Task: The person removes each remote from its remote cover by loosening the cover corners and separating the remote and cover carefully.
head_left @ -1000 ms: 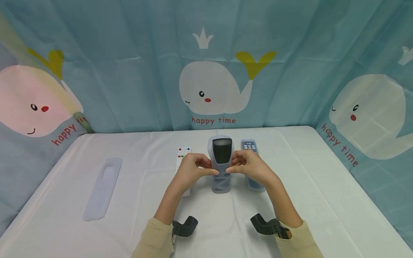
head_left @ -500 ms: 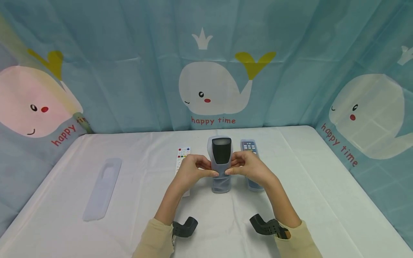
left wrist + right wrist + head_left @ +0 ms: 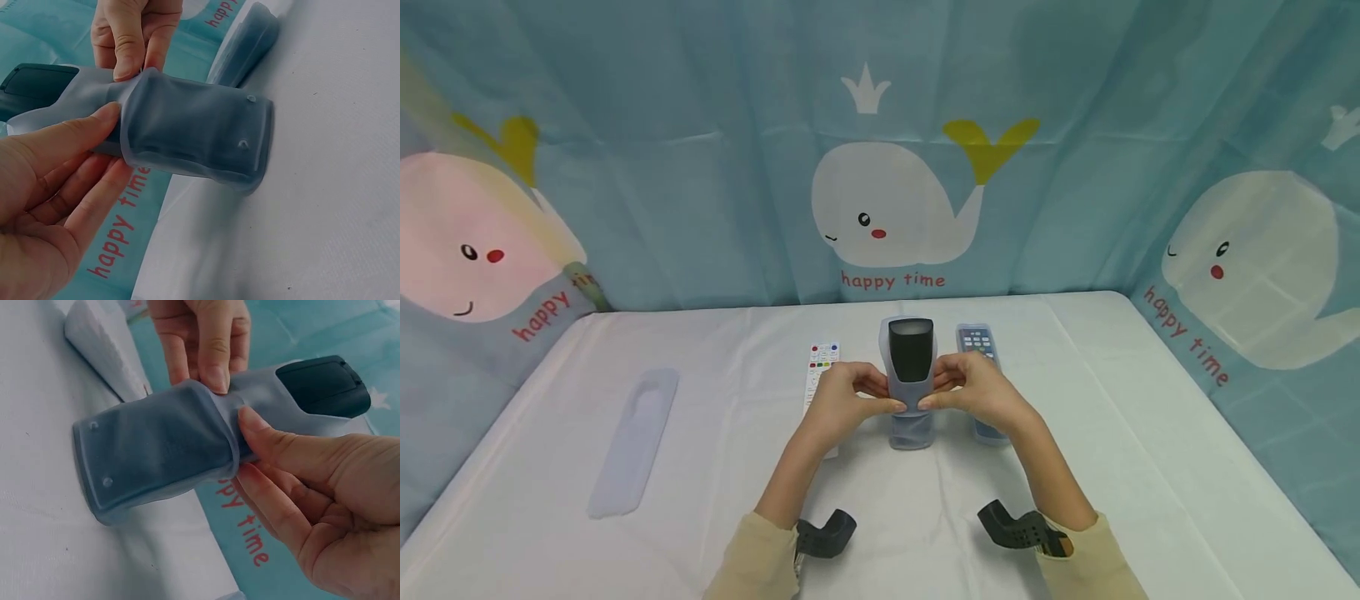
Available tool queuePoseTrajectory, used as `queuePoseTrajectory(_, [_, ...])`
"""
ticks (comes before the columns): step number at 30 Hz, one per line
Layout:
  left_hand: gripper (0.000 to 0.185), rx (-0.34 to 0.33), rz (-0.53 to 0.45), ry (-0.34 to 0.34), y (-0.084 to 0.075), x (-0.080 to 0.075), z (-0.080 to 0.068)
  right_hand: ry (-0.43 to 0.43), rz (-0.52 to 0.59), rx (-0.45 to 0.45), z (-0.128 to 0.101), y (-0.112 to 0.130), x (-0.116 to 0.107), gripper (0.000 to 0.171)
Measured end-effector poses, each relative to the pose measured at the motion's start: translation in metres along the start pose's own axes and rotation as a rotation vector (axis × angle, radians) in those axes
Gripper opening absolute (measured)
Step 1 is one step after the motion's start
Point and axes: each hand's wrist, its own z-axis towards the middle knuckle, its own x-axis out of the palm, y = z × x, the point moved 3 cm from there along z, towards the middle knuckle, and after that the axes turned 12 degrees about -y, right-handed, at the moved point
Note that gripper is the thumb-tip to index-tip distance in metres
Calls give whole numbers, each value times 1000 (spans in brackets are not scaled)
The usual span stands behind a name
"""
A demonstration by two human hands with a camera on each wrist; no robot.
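The dark remote (image 3: 911, 350) stands upright near the middle of the tabletop (image 3: 1150, 467), partly inside a translucent silicone sleeve (image 3: 910, 417). The sleeve's closed lower end rests on the tabletop; the remote's dark upper end projects above the sleeve's opening.

The left hand (image 3: 841, 402) pinches the sleeve on its left side, thumb on the front face, fingers curled behind. The right hand (image 3: 976, 392) pinches the sleeve on its right side in the same manner. Both thumb tips lie close together at the sleeve's narrow waist. In the left wrist view the sleeve (image 3: 194, 134) shows two small studs near its closed end, with the left thumb laid along its edge.

A white remote (image 3: 820, 367) with coloured buttons lies flat just left of the left hand. A blue-sleeved remote (image 3: 979, 346) lies flat just behind the right hand. An empty translucent sleeve (image 3: 634, 442) lies flat well apart, at the tabletop's left side. A whale-print curtain (image 3: 895, 200) hangs behind the tabletop.
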Motion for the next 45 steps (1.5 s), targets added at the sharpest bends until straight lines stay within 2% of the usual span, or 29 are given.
queuePoseTrajectory(8, [17,16,-5,-3,-3,-8,-1,-24,-37,-16,1,9,3,24])
queuePoseTrajectory(19, [18,30,-35,-19,-8,-4,-2,-35,-6,-27,-3,12,-1,26])
queuePoseTrajectory(24, [19,6,-51,-28,-9,-3,-2,-30,2,-25,-5,13,-2,29])
queuePoseTrajectory(31, [20,-52,-85,-39,-11,-4,-2,-18,60,18,-5,13,-3,24])
queuePoseTrajectory(39, [24,-58,-110,-28,-10,-4,-2,-25,82,22,-5,15,-3,33])
queuePoseTrajectory(45, [26,-84,-151,-20,-10,-5,-3,-68,122,59,-6,15,-4,49])
